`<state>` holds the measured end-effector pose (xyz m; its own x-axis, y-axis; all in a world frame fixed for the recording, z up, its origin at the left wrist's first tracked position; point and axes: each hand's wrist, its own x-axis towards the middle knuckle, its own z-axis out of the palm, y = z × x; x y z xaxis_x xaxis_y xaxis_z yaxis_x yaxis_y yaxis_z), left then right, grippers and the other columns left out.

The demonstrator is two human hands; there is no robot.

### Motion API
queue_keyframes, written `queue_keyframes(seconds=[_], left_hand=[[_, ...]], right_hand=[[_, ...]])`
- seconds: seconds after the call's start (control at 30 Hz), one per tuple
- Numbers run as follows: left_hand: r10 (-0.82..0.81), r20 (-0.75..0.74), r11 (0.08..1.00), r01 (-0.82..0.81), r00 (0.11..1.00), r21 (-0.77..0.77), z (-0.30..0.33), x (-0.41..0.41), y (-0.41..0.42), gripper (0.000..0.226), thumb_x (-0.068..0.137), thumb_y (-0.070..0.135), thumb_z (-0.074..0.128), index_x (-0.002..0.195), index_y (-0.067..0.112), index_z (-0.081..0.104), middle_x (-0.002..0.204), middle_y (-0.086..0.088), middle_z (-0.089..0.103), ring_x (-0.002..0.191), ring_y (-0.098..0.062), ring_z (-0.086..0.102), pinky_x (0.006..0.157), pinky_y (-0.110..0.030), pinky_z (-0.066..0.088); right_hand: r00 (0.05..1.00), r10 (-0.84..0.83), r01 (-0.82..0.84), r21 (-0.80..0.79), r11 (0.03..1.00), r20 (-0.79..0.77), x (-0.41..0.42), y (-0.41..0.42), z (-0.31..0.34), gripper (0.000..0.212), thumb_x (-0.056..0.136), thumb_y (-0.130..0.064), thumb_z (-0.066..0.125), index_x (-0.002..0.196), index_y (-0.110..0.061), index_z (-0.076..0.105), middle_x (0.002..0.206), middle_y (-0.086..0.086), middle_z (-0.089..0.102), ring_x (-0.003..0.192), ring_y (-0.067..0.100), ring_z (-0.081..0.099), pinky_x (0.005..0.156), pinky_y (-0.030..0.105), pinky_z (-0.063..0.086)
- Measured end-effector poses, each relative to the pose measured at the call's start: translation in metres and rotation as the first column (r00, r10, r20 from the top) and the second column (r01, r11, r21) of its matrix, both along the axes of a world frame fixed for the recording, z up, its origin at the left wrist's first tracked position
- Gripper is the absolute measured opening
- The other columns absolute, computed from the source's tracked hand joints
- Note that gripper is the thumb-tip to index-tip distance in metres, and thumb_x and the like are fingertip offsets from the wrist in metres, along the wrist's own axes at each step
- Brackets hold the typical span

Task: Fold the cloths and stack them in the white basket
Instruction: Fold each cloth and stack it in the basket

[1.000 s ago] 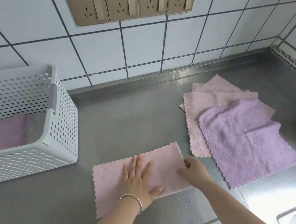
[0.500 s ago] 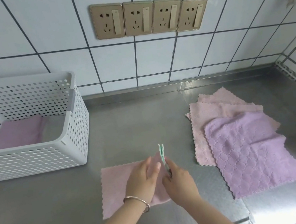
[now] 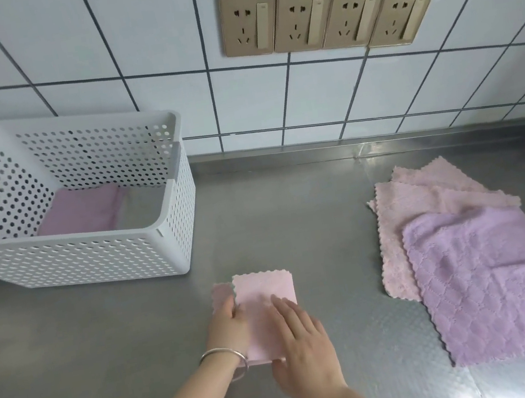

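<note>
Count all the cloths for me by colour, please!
Pink cloths: 3, one folded pink cloth under the hands, two flat pink cloths in the pile.
Purple cloths: 2, a flat one topping the pile, a folded one in the white perforated plastic basket.
Total: 5

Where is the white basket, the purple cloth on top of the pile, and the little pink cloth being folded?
white basket [image 3: 69, 261]: head view, front wall.
purple cloth [image 3: 491, 280]: head view, its middle.
pink cloth [image 3: 262, 289]: head view, top folded layer.
</note>
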<state>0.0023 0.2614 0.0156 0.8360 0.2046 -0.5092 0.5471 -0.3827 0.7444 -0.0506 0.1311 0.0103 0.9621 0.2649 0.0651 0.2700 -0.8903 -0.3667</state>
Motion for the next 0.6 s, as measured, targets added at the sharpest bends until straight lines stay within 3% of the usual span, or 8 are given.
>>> queue_keyframes(seconds=[0.07, 0.13, 0.2, 0.3, 0.37, 0.47, 0.6], left_hand=[[-0.024, 0.016, 0.998, 0.023, 1.0, 0.054, -0.001, -0.004, 0.008, 0.042, 0.097, 0.009, 0.037, 0.136, 0.022, 0.042, 0.114, -0.01, 0.059, 0.101, -0.026, 0.055, 0.083, -0.029, 0.039], [-0.023, 0.013, 0.997, 0.022, 1.0, 0.08, -0.006, -0.006, 0.017, 0.048, 0.098, 0.013, 0.035, 0.143, 0.031, 0.031, 0.132, -0.004, 0.053, 0.116, -0.027, 0.052, 0.093, -0.028, 0.037], [-0.011, -0.007, 0.995, 0.012, 1.0, 0.095, -0.014, -0.008, 0.026, 0.048, 0.099, 0.016, 0.036, 0.144, 0.031, 0.031, 0.135, -0.001, 0.051, 0.12, -0.025, 0.05, 0.097, -0.029, 0.038], [0.004, -0.016, 0.997, -0.002, 1.0, 0.08, -0.025, -0.01, 0.035, 0.043, 0.096, 0.019, 0.044, 0.138, 0.027, 0.041, 0.128, 0.003, 0.057, 0.115, -0.023, 0.055, 0.093, -0.03, 0.041], [0.049, -0.004, 0.998, -0.049, 0.999, 0.042, -0.03, -0.01, 0.038, 0.04, 0.091, 0.025, 0.049, 0.132, 0.023, 0.05, 0.12, 0.001, 0.063, 0.11, -0.023, 0.058, 0.092, -0.033, 0.044], [0.099, -0.025, 0.993, -0.098, 0.995, 0.06, -0.037, -0.007, 0.042, 0.046, 0.083, 0.037, 0.051, 0.126, 0.022, 0.054, 0.109, -0.002, 0.068, 0.102, -0.026, 0.061, 0.086, -0.034, 0.047], [0.093, 0.0, 0.989, -0.093, 0.996, 0.117, -0.041, -0.004, 0.044, 0.032, 0.092, 0.028, 0.052, 0.124, 0.023, 0.056, 0.099, -0.002, 0.068, 0.091, -0.025, 0.061, 0.077, -0.03, 0.045]], right_hand=[[0.997, 0.023, -0.029, -0.081, 0.996, -0.069, 0.0, -0.005, -0.011, 0.095, 0.042, -0.024, 0.072, 0.133, -0.019, 0.044, 0.137, -0.006, 0.052, 0.126, 0.012, 0.039, 0.09, 0.028, 0.051], [0.991, 0.055, -0.071, -0.134, 0.988, -0.12, 0.002, -0.009, -0.021, 0.097, 0.042, -0.023, 0.075, 0.134, -0.019, 0.043, 0.14, -0.003, 0.049, 0.129, 0.014, 0.036, 0.097, 0.035, 0.048], [0.982, 0.083, -0.113, -0.175, 0.978, -0.169, 0.003, -0.01, -0.027, 0.095, 0.045, -0.024, 0.075, 0.135, -0.02, 0.043, 0.142, -0.003, 0.047, 0.131, 0.016, 0.034, 0.106, 0.038, 0.034], [0.982, 0.065, -0.097, -0.186, 0.978, -0.175, 0.004, -0.008, -0.036, 0.076, 0.063, -0.021, 0.048, 0.138, -0.02, 0.04, 0.145, -0.003, 0.039, 0.143, 0.019, 0.015, 0.11, 0.035, 0.014], [0.987, 0.033, -0.063, -0.188, 0.98, -0.158, 0.004, -0.007, -0.043, 0.076, 0.064, -0.017, 0.032, 0.139, -0.019, 0.038, 0.147, -0.002, 0.035, 0.146, 0.016, 0.0, 0.11, 0.035, 0.009], [0.996, 0.012, -0.028, -0.183, 0.983, -0.093, 0.003, -0.003, -0.05, 0.082, 0.065, -0.015, 0.029, 0.147, -0.016, 0.025, 0.15, -0.001, 0.03, 0.145, 0.016, 0.0, 0.111, 0.036, 0.008], [0.998, 0.004, -0.014, -0.184, 0.983, -0.059, 0.001, 0.002, -0.056, 0.086, 0.067, -0.013, 0.028, 0.15, -0.014, 0.005, 0.154, 0.0, 0.018, 0.146, 0.016, 0.0, 0.112, 0.037, 0.006]])
